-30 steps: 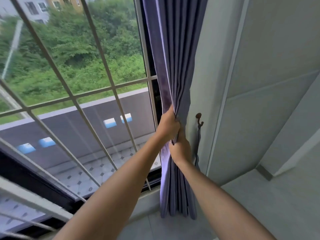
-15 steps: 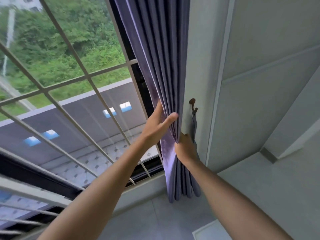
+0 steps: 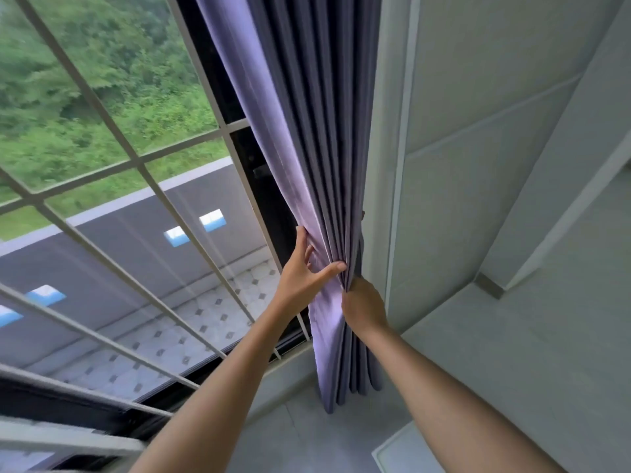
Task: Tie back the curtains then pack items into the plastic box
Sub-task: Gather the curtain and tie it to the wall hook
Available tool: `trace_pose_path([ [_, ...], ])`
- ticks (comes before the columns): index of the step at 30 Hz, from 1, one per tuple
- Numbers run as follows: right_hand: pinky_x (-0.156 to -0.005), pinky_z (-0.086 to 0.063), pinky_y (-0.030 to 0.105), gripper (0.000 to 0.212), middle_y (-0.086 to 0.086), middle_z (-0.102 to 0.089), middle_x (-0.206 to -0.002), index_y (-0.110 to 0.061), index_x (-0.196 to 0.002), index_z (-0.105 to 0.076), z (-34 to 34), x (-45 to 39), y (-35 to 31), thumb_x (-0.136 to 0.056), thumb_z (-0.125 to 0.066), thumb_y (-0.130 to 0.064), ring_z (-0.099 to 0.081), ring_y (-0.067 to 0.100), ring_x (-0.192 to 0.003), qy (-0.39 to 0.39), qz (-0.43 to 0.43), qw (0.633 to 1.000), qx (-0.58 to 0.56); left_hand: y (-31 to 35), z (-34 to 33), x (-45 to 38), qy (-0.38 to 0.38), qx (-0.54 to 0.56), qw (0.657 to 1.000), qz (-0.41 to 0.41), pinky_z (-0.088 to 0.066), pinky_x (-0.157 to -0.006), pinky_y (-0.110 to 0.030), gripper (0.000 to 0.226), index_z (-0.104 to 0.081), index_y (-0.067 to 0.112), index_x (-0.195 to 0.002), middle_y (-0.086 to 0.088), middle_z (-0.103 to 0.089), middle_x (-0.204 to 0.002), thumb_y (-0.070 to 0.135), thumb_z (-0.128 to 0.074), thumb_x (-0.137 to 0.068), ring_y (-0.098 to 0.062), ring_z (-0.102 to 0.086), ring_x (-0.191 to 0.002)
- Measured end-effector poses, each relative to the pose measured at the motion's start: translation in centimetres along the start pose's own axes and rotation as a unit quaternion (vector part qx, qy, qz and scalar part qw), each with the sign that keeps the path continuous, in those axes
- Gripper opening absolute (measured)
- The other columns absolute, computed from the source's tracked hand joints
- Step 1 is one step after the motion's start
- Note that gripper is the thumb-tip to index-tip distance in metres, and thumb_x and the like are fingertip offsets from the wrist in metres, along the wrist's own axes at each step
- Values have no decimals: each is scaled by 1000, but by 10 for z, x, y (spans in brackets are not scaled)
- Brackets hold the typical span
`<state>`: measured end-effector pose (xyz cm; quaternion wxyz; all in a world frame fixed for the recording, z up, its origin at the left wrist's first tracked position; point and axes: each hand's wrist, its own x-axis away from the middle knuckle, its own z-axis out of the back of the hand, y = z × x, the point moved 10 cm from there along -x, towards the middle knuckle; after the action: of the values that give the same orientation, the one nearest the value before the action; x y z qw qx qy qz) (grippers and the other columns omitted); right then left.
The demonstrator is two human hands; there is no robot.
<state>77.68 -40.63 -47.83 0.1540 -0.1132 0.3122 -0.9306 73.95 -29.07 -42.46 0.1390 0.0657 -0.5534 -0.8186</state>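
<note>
- The curtain (image 3: 317, 158) hangs gathered in folds against the wall, at 12 o'clock from both hands.
- The right hand (image 3: 363, 307) has its grip closed round the bunched folds.
- The left hand (image 3: 302, 271), at 10 o'clock from it, lies spread on the outer fold, thumb pressing.
- No tie is round the curtain yet.
- Judged: early; packing not begun, no box seen for certain.

One curtain (image 3: 307, 138), two hands (image 3: 300, 274) (image 3: 363, 307), one barred window (image 3: 112, 158)
</note>
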Motion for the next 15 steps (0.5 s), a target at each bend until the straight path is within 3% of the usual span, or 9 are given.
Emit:
trace_pose_path([
  [3, -81, -52, 36, 29, 13, -67, -109, -8, -116, -60, -4, 2, 4, -100, -39, -21, -63, 34, -100, -27, -47, 999, 1, -8, -5, -10, -28, 12, 1000, -8, -32, -114, -36, 126, -3, 30, -152, 7, -23, -157, 67, -77, -57, -7, -31, -139],
  [7, -90, -45, 34, 31, 14, -60, -122, -3, -123, -55, -15, 3, 0, -100, -39, -17, -57, 31, -113, -75, -54, 993, 75, -12, -13, -16, -60, -22, 997, -32, -47, -101, -31, 94, -38, 30, -139, 15, -59, -126, 55, -81, -60, -2, -56, -115],
  [12, -87, -46, 40, 29, 19, -59, -118, -3, -121, -54, -11, 10, -10, -100, -41, -18, -57, 36, -108, -97, -43, 991, 79, 1, -7, -17, -22, -27, 999, -26, -55, -80, -28, 62, -61, 15, -114, 6, -69, -101, 43, -84, -63, -7, -65, -93],
  [15, -88, -45, 37, 29, 16, -60, -118, -3, -120, -53, -3, 10, -11, -100, -43, -20, -58, 34, -108, -67, -58, 993, 80, 4, -6, -15, 24, -32, 999, -19, -57, -69, -36, 43, -65, 4, -90, -9, -69, -85, 40, -80, -71, -20, -67, -80],
])
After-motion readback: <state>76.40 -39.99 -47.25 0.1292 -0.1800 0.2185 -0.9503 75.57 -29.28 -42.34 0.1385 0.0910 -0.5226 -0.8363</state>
